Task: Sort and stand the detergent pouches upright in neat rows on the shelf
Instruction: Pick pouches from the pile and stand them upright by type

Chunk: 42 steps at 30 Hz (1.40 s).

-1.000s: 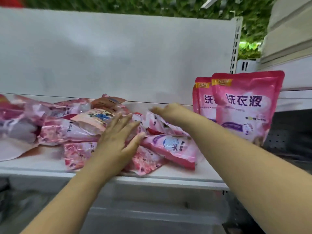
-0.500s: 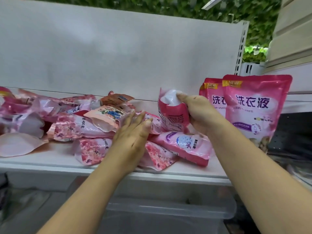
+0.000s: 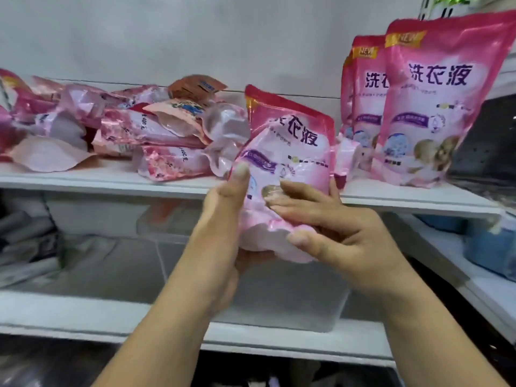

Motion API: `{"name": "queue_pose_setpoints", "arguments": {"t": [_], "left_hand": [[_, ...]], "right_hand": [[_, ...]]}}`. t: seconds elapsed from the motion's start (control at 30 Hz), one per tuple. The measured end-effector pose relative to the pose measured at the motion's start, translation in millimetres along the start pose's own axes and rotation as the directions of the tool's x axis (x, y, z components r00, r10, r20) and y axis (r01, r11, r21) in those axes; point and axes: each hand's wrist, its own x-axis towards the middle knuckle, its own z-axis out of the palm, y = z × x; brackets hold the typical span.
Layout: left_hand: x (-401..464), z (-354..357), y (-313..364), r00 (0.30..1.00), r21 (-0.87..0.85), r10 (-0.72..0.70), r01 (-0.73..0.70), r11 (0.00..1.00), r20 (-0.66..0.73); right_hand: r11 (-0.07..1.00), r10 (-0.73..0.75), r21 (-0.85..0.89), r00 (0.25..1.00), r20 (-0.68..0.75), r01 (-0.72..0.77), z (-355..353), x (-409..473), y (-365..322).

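Pink held pouch (image 3: 290,152) with red top, purple lettering. Same pink on two standing pouches (image 3: 435,107) far right. White shelf (image 3: 83,180).

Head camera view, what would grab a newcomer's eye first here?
Both hands, left hand and right hand, grip a pink detergent pouch in front of the shelf. At right, two matching pouches stand upright; a jumbled pile of pouches lies to the left.
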Motion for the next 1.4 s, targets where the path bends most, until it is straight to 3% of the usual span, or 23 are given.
{"name": "queue_pose_setpoints", "arguments": {"t": [0.07,0.13,0.2,0.27,0.33,0.4,0.47,0.57,0.67,0.73,0.83,1.0,1.13,1.23,1.4], "left_hand": [[-8.4,1.9,-8.5,0.998,-0.052,-0.051,0.052,0.997,0.022],[-17.1,2.7,-15.3,1.0,-0.133,-0.024,0.026,0.991,0.019],[-25.4,1.1,-24.5,1.0,-0.215,-0.009,0.01,0.977,0.003],[-34.1,5.0,-34.1,1.0,-0.255,0.023,-0.019,0.967,0.016],[-39.5,13.5,-38.9,0.996,-0.284,0.062,-0.044,0.958,0.056],[-40.4,23.1,-38.1,0.989,-0.307,0.113,-0.078,0.948,0.1],[-35.1,34.6,-36.3,0.968,-0.324,0.181,-0.117,0.939,0.173],[-12.4,55.1,-33.3,0.918,-0.257,0.274,-0.202,0.945,0.286],[17.0,89.9,-18.8,0.882,-0.018,0.255,-0.271,0.963,0.396],[37.9,116.0,-7.3,0.867,0.17,0.252,-0.352,0.921,0.429],[67.1,150.3,7.8,0.835,0.21,0.239,-0.382,0.9,0.495],[97.1,175.1,5.2,0.885,0.306,0.203,-0.348,0.886,0.419],[90.2,175.0,-21.8,0.925,0.46,0.168,-0.32,0.828,0.342],[90.2,168.6,-33.2,0.929,0.446,0.117,-0.276,0.852,0.351],[95.3,171.0,-33.3,0.948,0.431,0.087,-0.219,0.876,0.305]], "right_hand": [[0.997,-0.026,0.077,1.0,0.015,0.024,5.8,-11.9,-2.0],[0.953,0.045,0.303,0.99,-0.133,-0.003,12.5,-23.6,-5.9],[0.873,0.264,0.486,0.882,-0.39,-0.046,14.8,-33.1,-7.2],[0.836,0.458,0.523,0.732,-0.504,-0.163,11.3,-38.5,-8.5],[0.745,0.604,0.591,0.691,-0.398,-0.311,-0.3,-39.3,-14.6],[0.637,0.655,0.681,0.719,-0.232,-0.361,-13.8,-36.3,-27.0],[0.608,0.66,0.703,0.727,-0.19,-0.368,-31.6,-32.1,-37.3],[0.621,0.626,0.732,0.74,-0.247,-0.28,-65.9,-21.5,-44.3],[0.675,0.622,0.709,0.673,-0.401,-0.202,-107.9,-3.3,-46.2],[0.741,0.586,0.652,0.627,-0.512,-0.16,-134.2,14.9,-44.0],[0.865,0.446,0.494,0.592,-0.671,-0.092,-169.4,39.8,-33.4],[0.959,0.27,0.266,0.626,-0.732,-0.101,-192.2,51.3,-2.2],[0.953,0.303,0.241,0.61,-0.732,-0.183,-183.7,32.4,23.0],[0.951,0.309,0.223,0.645,-0.699,-0.214,-176.2,22.2,35.3],[0.947,0.322,0.232,0.637,-0.7,-0.222,-174.5,26.5,42.5]]}}
